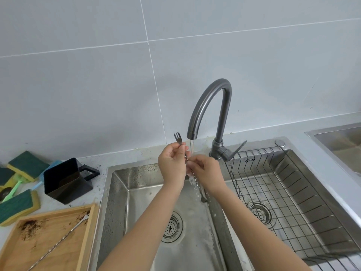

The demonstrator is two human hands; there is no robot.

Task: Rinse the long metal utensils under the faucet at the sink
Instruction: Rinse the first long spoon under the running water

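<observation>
A long twisted metal bar utensil (pixel 197 183) with a small fork end slants under the dark gooseneck faucet (pixel 211 106), where a thin stream of water runs. My left hand (pixel 172 165) pinches it just below the fork end. My right hand (pixel 207 172) grips the twisted shaft lower down, in the water. Its lower end hangs over the left sink basin (pixel 148 202). A second long twisted utensil (pixel 58 241) lies on the wooden tray (pixel 88 235) at the lower left.
A wire rack (pixel 283 192) sits in the right basin. A black jug (pixel 66 180) stands on the counter left of the sink, with green-and-yellow sponges (pixel 17 206) and a green brush beside it. The tray carries dark crumbs.
</observation>
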